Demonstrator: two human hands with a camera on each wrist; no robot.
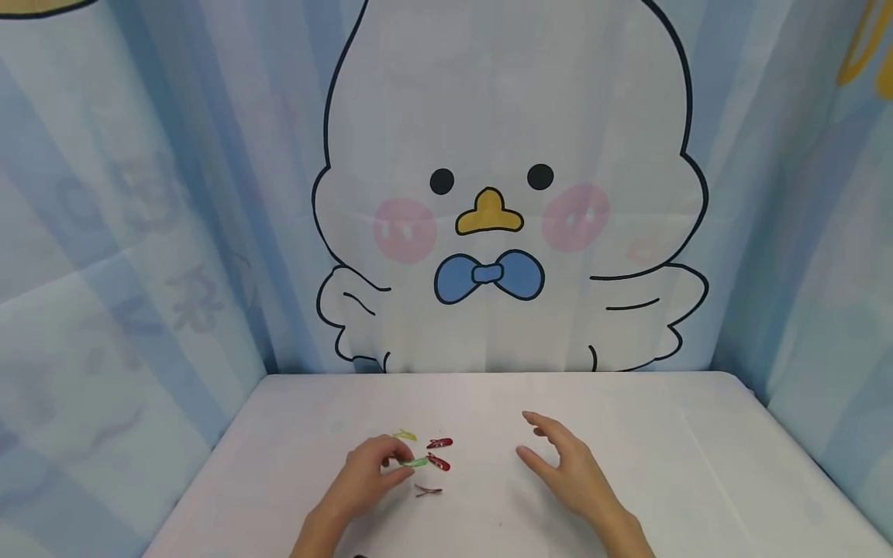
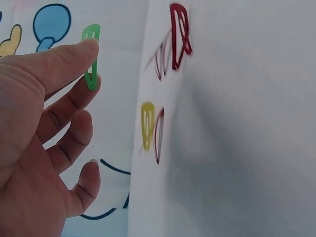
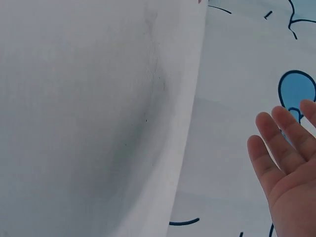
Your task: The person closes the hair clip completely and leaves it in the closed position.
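Note:
My left hand [image 1: 368, 471] pinches a green snap hair clip [image 2: 91, 32] between thumb and index finger, its other fingers loosely bent. In the head view the clip is held above the table beside several other hair clips. A yellow hair clip [image 1: 405, 435] lies behind it. To its right are two red hair clips [image 1: 440, 443], one behind the other. Nearer the front lies a thin dark reddish clip [image 1: 429, 490], its two arms spread apart. Over the table to the right hovers my right hand [image 1: 574, 471], fingers extended, thumb apart, holding nothing.
The white-covered table [image 1: 698, 465] runs back to a hanging cloth [image 1: 502, 333] printed with a white cartoon bird. Blue and white cloth walls [image 1: 105, 349] stand along the left and right sides.

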